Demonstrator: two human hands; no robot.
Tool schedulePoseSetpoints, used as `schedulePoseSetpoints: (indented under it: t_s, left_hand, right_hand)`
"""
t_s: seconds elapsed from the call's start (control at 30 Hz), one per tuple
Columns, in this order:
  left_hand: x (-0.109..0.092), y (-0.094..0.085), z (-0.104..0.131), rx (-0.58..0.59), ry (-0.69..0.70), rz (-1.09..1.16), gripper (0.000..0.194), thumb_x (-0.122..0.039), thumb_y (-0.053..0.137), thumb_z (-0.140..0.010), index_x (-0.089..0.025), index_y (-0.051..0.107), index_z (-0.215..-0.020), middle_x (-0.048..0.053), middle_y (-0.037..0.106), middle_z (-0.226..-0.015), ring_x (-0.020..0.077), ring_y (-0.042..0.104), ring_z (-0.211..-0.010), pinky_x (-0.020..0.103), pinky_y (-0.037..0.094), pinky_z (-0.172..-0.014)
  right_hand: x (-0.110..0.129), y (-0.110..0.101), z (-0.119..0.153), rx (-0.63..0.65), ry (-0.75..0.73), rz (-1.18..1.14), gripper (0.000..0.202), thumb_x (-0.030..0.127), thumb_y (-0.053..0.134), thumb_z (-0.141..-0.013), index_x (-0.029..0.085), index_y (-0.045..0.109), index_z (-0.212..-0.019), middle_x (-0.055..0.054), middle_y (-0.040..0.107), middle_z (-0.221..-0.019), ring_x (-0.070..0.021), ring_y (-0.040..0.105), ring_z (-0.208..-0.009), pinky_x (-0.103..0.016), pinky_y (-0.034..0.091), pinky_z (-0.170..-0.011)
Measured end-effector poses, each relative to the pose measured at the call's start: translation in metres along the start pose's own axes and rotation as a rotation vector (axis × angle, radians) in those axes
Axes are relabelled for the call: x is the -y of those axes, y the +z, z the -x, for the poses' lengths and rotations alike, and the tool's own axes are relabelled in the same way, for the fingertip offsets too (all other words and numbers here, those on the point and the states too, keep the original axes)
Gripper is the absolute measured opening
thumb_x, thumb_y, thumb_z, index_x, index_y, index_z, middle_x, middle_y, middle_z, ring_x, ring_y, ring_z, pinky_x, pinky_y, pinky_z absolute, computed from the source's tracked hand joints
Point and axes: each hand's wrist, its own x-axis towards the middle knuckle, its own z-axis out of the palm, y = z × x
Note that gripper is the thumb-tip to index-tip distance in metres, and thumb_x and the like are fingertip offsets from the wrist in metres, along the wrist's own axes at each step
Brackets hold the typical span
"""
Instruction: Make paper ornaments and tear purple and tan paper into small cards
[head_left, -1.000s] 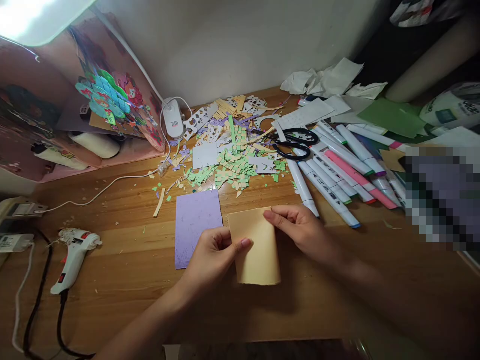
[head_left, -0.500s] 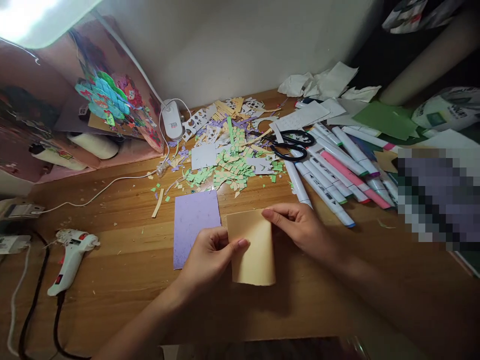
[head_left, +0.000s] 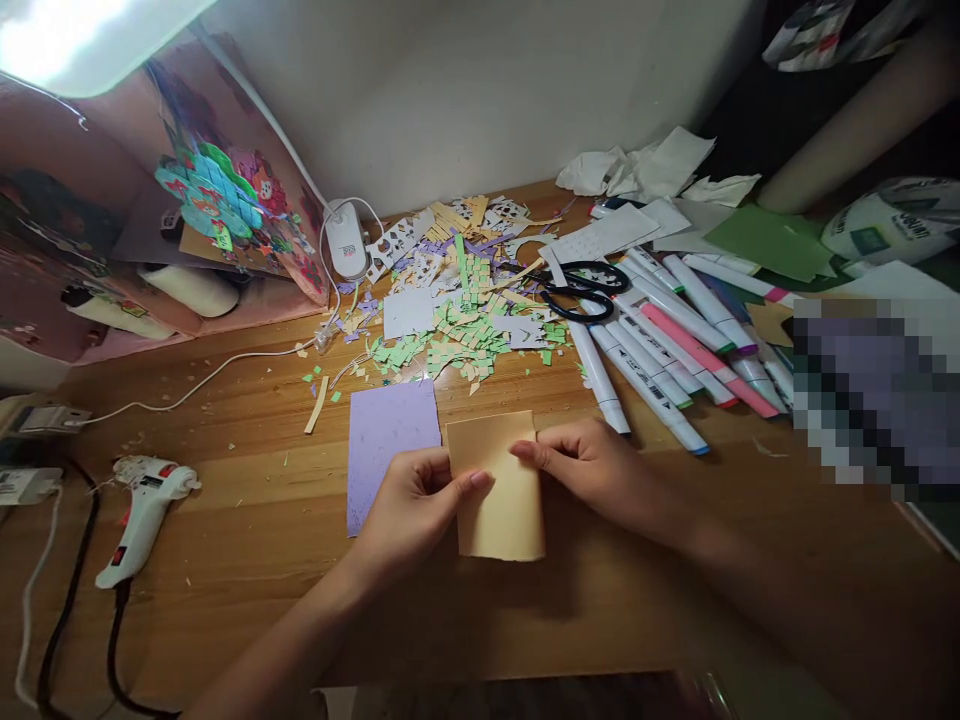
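A pale yellow sheet of paper (head_left: 499, 520), slightly bowed, is held up above the wooden desk between both hands. My left hand (head_left: 420, 505) pinches its left edge, thumb on the front face and fingers behind. On the opposite edge, above the middle, my right hand (head_left: 589, 460) grips it the same way, thumb in front. Whether the paper is folded or a single layer, I cannot tell. A purple sheet (head_left: 390, 430) lies flat on the desk to the left, partly covered by my left hand.
Small paper scraps (head_left: 472, 330) are heaped at the back, with black-handled scissors (head_left: 589, 290) beside them. Several markers (head_left: 652, 380) lie to the right. A white glue gun (head_left: 142, 515) with its cord rests at the left. Green paper (head_left: 772, 243) sits at the back right.
My right hand has slid down from the paper's top right corner to lower on its right edge. The paper has shifted slightly left and up.
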Motion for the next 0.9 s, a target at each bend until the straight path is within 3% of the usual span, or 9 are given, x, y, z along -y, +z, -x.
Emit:
schedulePoseSetpoints:
  t_s: [0.2, 0.33, 0.5, 0.63, 0.8, 0.9]
  left_hand:
    - [-0.0024, 0.0025, -0.0001, 0.03, -0.035, 0.11, 0.028, -0.038, 0.069, -0.069, -0.011, 0.066, -0.078, 0.004, 0.069, -0.074, 0.0122, 0.059, -0.064, 0.019, 0.043, -0.056]
    - [-0.005, 0.001, 0.0004, 0.135, -0.091, 0.186, 0.031, -0.04, 0.067, -0.072, -0.014, 0.066, -0.089, 0.003, 0.069, -0.079, 0.0136, 0.061, -0.072, 0.021, 0.046, -0.064]
    - [-0.0059, -0.0037, 0.0021, 0.235, -0.13, 0.109, 0.034, -0.044, 0.063, -0.073, -0.014, 0.067, -0.087, 0.004, 0.069, -0.082, 0.0125, 0.06, -0.07, 0.02, 0.044, -0.064]
    - [-0.0037, -0.005, 0.0004, 0.213, -0.094, 0.052, 0.032, -0.043, 0.063, -0.074, -0.013, 0.067, -0.086, 0.004, 0.069, -0.081, 0.0123, 0.059, -0.069, 0.019, 0.043, -0.062]
    - [-0.0024, -0.0041, -0.0037, 0.14, -0.038, -0.011, 0.034, -0.044, 0.061, -0.074, -0.011, 0.066, -0.082, 0.004, 0.067, -0.075, 0.0134, 0.056, -0.066, 0.021, 0.042, -0.059]
    - [-0.0047, -0.0033, -0.0029, 0.11, -0.023, -0.072, 0.035, -0.045, 0.061, -0.072, -0.011, 0.066, -0.078, 0.002, 0.064, -0.068, 0.0124, 0.052, -0.06, 0.02, 0.038, -0.054]
  right_hand:
    - [-0.0029, 0.0036, 0.0015, -0.068, -0.01, 0.052, 0.049, 0.051, 0.046, -0.084, 0.017, 0.04, -0.049, 0.004, 0.039, -0.046, -0.0082, 0.036, -0.045, -0.022, 0.024, -0.043]
    - [-0.0034, 0.0033, 0.0014, -0.142, -0.076, 0.123, 0.049, 0.048, 0.045, -0.085, 0.018, 0.032, -0.048, 0.005, 0.029, -0.048, -0.0076, 0.029, -0.047, -0.023, 0.02, -0.044]
    - [-0.0042, 0.0025, 0.0017, -0.191, -0.1, 0.14, 0.049, 0.048, 0.045, -0.085, 0.019, 0.029, -0.049, 0.005, 0.024, -0.051, -0.0076, 0.026, -0.047, -0.024, 0.018, -0.045]
    - [-0.0029, 0.0006, 0.0013, -0.175, -0.101, 0.103, 0.049, 0.05, 0.043, -0.086, 0.019, 0.032, -0.05, 0.005, 0.028, -0.05, -0.008, 0.029, -0.048, -0.023, 0.021, -0.045]
    - [0.0023, 0.0001, 0.0021, 0.006, -0.022, 0.058, 0.048, 0.053, 0.039, -0.087, 0.017, 0.044, -0.055, 0.003, 0.045, -0.05, -0.0092, 0.043, -0.048, -0.022, 0.028, -0.045]
    - [0.003, 0.0024, 0.0024, -0.007, 0.027, 0.072, 0.048, 0.051, 0.041, -0.087, 0.016, 0.047, -0.055, 0.002, 0.049, -0.048, -0.0096, 0.046, -0.047, -0.021, 0.03, -0.046]
